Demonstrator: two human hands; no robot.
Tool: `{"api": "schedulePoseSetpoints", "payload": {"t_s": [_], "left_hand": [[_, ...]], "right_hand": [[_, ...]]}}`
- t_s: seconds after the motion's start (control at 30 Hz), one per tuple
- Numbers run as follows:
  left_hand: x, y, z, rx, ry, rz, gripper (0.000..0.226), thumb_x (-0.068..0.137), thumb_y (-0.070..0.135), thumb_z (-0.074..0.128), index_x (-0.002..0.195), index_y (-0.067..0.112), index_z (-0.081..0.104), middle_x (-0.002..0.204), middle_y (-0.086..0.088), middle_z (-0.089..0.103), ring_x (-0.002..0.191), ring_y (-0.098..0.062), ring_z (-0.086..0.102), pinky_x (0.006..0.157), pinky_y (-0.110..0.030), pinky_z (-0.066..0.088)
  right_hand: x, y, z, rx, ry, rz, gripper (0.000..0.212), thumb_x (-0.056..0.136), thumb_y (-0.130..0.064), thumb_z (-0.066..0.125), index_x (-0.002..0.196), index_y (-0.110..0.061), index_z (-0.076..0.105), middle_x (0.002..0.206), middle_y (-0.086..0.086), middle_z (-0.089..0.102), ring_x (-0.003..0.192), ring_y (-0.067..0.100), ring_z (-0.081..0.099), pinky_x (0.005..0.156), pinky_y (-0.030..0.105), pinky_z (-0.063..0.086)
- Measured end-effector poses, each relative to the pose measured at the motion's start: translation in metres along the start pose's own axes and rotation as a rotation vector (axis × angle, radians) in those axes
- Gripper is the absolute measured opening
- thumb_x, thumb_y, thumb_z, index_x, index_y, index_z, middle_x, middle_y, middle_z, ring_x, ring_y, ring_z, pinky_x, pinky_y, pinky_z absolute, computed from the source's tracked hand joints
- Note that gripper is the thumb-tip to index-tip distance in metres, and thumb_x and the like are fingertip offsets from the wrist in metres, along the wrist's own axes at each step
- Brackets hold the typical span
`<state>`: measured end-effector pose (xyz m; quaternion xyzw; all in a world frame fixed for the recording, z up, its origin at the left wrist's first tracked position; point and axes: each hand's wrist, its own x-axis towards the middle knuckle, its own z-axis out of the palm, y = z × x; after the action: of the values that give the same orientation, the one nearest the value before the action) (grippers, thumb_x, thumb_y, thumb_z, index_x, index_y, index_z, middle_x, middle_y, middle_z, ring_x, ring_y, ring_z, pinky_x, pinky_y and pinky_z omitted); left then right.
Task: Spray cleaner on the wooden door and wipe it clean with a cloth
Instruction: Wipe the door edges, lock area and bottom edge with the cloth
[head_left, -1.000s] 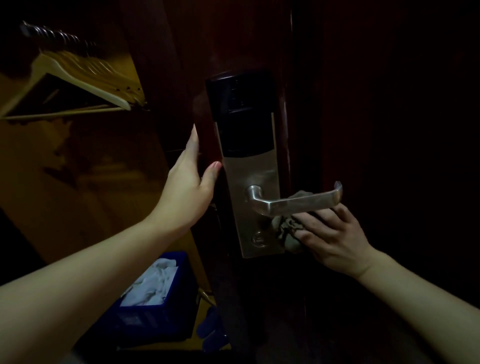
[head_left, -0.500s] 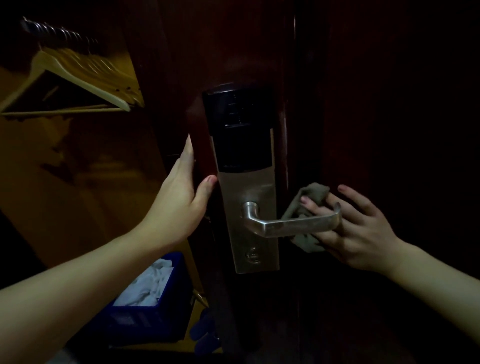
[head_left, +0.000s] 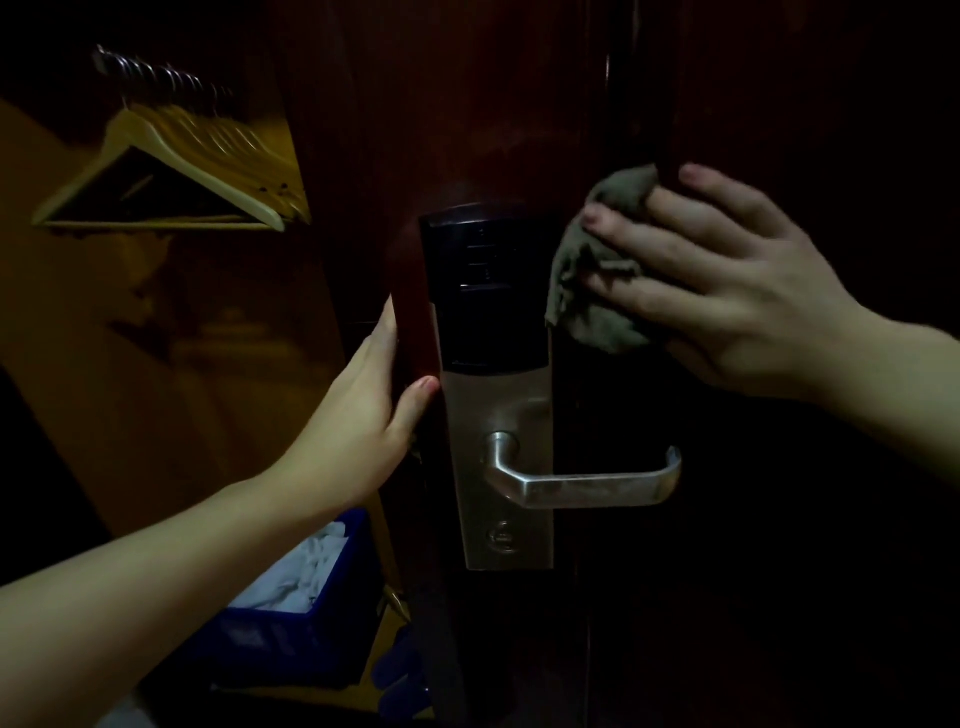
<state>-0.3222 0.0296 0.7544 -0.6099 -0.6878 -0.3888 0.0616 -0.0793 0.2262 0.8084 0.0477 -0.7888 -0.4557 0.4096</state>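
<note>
the dark wooden door (head_left: 519, 104) is standing ajar, its free edge facing left, and the left hand (head_left: 358, 415) is gripping that edge just left of the lock — fingers wrapping out of sight behind the edge, thumb lying on the door face beside the lock plate (head_left: 506, 467). left of the edge a lit closet space is opening up, with wooden hangers (head_left: 171, 161) hanging on a rail up high and a blue bin (head_left: 291, 639) of white cloths sitting low down; right of the lock the door face is running on dark and flat to the frame edge, so the open room for wiping lies above and to the right of the black keypad panel (head_left: 488, 291).

compared with half a second ago, the right hand (head_left: 727, 291) is now working well above the lever handle (head_left: 587, 480) rather than level with it, and the cloth has come up with it, clear of the handle.

the grey-brown cloth (head_left: 597, 291) is being pressed against the door just right of the keypad panel, with the right hand's fingers (head_left: 628, 234) spreading fairly straight over it (one fold is peeking out above the fingertips, the rest bunching below them). the cloth's left edge is just touching the panel's side.
</note>
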Motion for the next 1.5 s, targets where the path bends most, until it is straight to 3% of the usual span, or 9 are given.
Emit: {"api": "schedulePoseSetpoints", "payload": {"t_s": [0.23,0.43,0.63,0.8,0.9,1.0,1.17,1.4,1.5], "left_hand": [[0.003,0.003,-0.003,0.1,0.058,0.042,0.073,0.093,0.029,0.054,0.153,0.021,0.013,0.134,0.017,0.032,0.11,0.033,0.024,0.091,0.009,0.016],[0.002,0.005,-0.005,0.135,0.085,0.053,0.073,0.092,0.026,0.057,0.152,0.02,0.017,0.124,0.011,0.036,0.101,0.03,0.033,0.081,0.009,0.025],[0.0,0.013,-0.007,0.161,0.139,0.059,0.077,0.088,0.024,0.064,0.15,0.013,0.019,0.129,0.008,0.033,0.101,0.021,0.028,0.081,0.012,0.02],[0.006,0.021,-0.007,0.23,0.318,0.169,0.087,0.08,0.014,0.073,0.148,0.002,0.019,0.126,-0.016,0.034,0.084,0.016,0.029,0.081,0.011,0.023],[0.008,0.025,-0.008,0.227,0.331,0.192,0.09,0.078,0.014,0.073,0.15,0.014,0.019,0.125,-0.009,0.029,0.086,0.011,0.031,0.077,0.005,0.031],[0.005,0.024,-0.009,0.217,0.273,0.167,0.09,0.081,0.017,0.071,0.152,0.028,0.017,0.131,-0.006,0.025,0.09,0.006,0.032,0.077,0.001,0.029],[0.004,0.018,-0.008,0.137,0.196,0.181,0.09,0.085,0.022,0.064,0.149,0.044,0.005,0.131,0.002,0.025,0.095,0.019,0.032,0.074,0.003,0.033],[0.006,0.011,-0.01,0.135,0.174,0.24,0.089,0.086,0.025,0.063,0.151,0.042,0.004,0.13,0.0,0.026,0.09,0.01,0.04,0.076,-0.007,0.039],[0.006,0.008,-0.009,0.149,0.201,0.248,0.083,0.084,0.022,0.067,0.145,0.039,0.013,0.13,-0.004,0.028,0.092,-0.011,0.048,0.079,-0.022,0.049]], "right_hand": [[-0.012,-0.04,0.018,0.138,0.028,-0.023,0.017,0.098,-0.02,0.053,0.108,-0.017,0.067,0.137,0.009,0.057,0.128,0.035,0.049,0.111,0.05,0.034],[-0.014,-0.023,0.012,0.178,-0.079,-0.346,0.024,0.102,-0.016,0.044,0.113,-0.02,0.065,0.128,0.01,0.064,0.125,0.031,0.047,0.117,0.051,0.024],[0.018,0.002,0.007,0.036,0.153,-0.03,0.016,0.099,-0.018,0.057,0.111,-0.016,0.066,0.133,0.014,0.059,0.12,0.037,0.055,0.109,0.053,0.035],[-0.02,-0.03,0.013,0.156,-0.049,-0.244,0.019,0.1,-0.017,0.052,0.116,-0.019,0.062,0.136,0.01,0.057,0.125,0.032,0.049,0.114,0.049,0.031],[-0.019,-0.027,0.01,0.158,-0.105,-0.311,0.024,0.101,-0.016,0.05,0.117,-0.019,0.067,0.133,0.01,0.06,0.127,0.031,0.047,0.116,0.05,0.028],[0.005,-0.015,0.0,0.155,-0.011,-0.06,0.02,0.1,-0.016,0.051,0.118,-0.013,0.059,0.135,0.017,0.057,0.126,0.037,0.047,0.111,0.052,0.033],[0.05,-0.043,-0.003,0.338,0.107,0.492,0.047,0.093,-0.011,0.047,0.139,-0.001,0.047,0.15,0.022,0.037,0.137,0.046,0.033,0.118,0.044,0.022],[0.071,-0.048,-0.014,0.459,0.083,0.533,0.048,0.086,-0.011,0.045,0.132,-0.006,0.057,0.137,0.013,0.054,0.133,0.036,0.039,0.112,0.04,0.03],[0.115,-0.057,-0.018,0.503,0.055,0.459,0.046,0.079,-0.019,0.043,0.116,-0.009,0.069,0.122,0.01,0.065,0.122,0.035,0.052,0.101,0.039,0.038]]}}
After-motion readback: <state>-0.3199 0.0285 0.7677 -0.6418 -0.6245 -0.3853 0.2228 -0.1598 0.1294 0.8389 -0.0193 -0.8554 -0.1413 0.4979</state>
